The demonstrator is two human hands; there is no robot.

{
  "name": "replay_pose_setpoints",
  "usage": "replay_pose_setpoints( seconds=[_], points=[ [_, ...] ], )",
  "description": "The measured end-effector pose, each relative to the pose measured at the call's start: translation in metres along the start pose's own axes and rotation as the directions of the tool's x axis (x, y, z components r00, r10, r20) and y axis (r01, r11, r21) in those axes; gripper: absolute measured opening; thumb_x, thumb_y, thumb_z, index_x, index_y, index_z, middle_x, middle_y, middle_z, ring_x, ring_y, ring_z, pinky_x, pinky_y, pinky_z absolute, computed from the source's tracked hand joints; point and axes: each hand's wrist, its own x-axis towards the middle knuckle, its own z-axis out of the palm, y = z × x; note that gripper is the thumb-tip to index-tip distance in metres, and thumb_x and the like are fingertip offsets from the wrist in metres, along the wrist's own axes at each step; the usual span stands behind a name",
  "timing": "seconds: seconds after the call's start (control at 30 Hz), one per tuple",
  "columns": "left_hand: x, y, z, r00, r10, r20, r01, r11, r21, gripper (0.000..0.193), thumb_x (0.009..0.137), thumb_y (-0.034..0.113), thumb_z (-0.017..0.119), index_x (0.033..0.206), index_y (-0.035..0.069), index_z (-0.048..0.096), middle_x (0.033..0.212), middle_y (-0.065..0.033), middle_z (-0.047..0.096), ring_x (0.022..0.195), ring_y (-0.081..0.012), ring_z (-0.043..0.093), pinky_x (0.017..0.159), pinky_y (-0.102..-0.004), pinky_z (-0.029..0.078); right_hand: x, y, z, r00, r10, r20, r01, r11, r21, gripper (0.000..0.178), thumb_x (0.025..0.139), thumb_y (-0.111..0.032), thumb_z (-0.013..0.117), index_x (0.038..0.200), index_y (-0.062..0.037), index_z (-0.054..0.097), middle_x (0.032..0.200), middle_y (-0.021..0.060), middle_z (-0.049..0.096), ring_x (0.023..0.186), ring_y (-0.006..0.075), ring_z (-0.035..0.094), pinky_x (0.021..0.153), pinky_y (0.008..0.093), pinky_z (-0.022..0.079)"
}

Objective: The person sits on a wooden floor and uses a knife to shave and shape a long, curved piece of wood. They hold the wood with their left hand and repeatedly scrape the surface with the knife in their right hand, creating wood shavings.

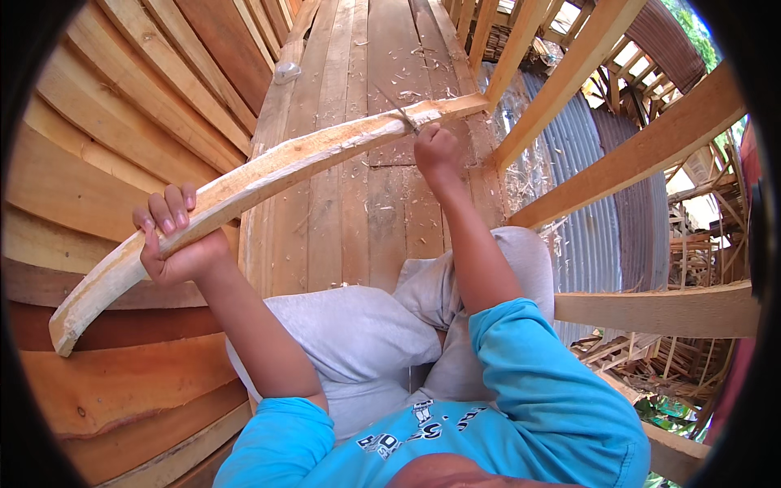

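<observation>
A long, pale wooden beam (301, 152) lies slantwise in front of me, from the lower left up to the right; it looks bent in this wide view. My left hand (181, 236) grips it toward its near left end, fingers over the top and thumb on the near side. Close to the far right end, my right hand (438, 150) is closed in a fist around the handle of a thin-bladed knife (399, 107). Its blade crosses the beam's upper face and points up and to the left. The handle is mostly hidden in my fist.
Wood shavings (404, 75) are scattered over the plank floor (325, 236). A small clear plastic item (286, 73) lies by the left wall of boards (122, 122). On the right stand upright posts (561, 77), with corrugated metal sheets (592, 187) and piled scrap wood (691, 260) beyond them.
</observation>
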Motion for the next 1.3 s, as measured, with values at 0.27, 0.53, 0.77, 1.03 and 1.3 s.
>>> replay_pose_setpoints(
  seconds=[0.27,0.53,0.77,1.03,1.3],
  points=[
    [-0.002,0.004,-0.005,1.0,0.006,-0.003,-0.006,1.0,0.003,0.015,0.072,0.019,0.055,0.075,0.018,0.04,0.059,0.0035,0.037,0.054,-0.01,0.037,0.064,-0.0289,0.034,-0.006,-0.007,-0.001,0.999,0.017,-0.037,-0.019,0.999,-0.047,0.057,0.096,-0.03,0.031,0.064,0.0018,0.066,0.064,0.0288,0.061,0.064,0.0464,0.063,0.068,0.0546,0.051],
    [0.001,0.005,-0.005,1.0,0.011,0.002,-0.011,1.0,0.01,0.014,0.072,0.018,0.054,0.074,0.018,0.041,0.059,0.0034,0.038,0.055,-0.01,0.038,0.064,-0.0285,0.034,-0.01,-0.028,-0.009,0.999,-0.039,-0.016,0.039,0.999,0.007,0.059,0.096,-0.03,0.031,0.062,0.0042,0.064,0.064,0.0313,0.058,0.065,0.0485,0.061,0.069,0.0537,0.05],
    [-0.002,0.007,-0.009,1.0,-0.003,0.015,0.003,1.0,-0.008,0.013,0.072,0.017,0.054,0.075,0.018,0.041,0.059,0.0034,0.038,0.056,-0.01,0.038,0.065,-0.0289,0.034,-0.033,-0.013,0.001,1.0,-0.022,-0.018,0.021,0.998,-0.067,0.062,0.097,-0.032,0.028,0.062,0.0038,0.064,0.067,0.0307,0.06,0.07,0.0469,0.063,0.069,0.0553,0.05],
    [0.002,0.005,-0.008,1.0,0.005,0.026,-0.005,1.0,-0.021,0.013,0.073,0.017,0.054,0.075,0.017,0.041,0.06,0.0032,0.038,0.057,-0.0105,0.038,0.065,-0.0288,0.034,-0.02,-0.008,0.02,0.993,0.06,-0.101,-0.063,0.998,-0.026,0.06,0.098,-0.031,0.027,0.065,0.0013,0.066,0.066,0.0278,0.062,0.067,0.047,0.063,0.068,0.0563,0.05],
    [0.001,0.008,-0.012,0.997,0.0,0.077,0.004,0.999,-0.052,0.014,0.075,0.017,0.055,0.074,0.017,0.04,0.061,0.0025,0.037,0.059,-0.011,0.038,0.066,-0.0292,0.034,-0.046,-0.006,0.04,0.972,-0.153,-0.178,0.169,0.983,0.077,0.057,0.097,-0.029,0.031,0.064,0.0037,0.064,0.066,0.0293,0.061,0.066,0.0457,0.063,0.061,0.0549,0.05]
  ],
)
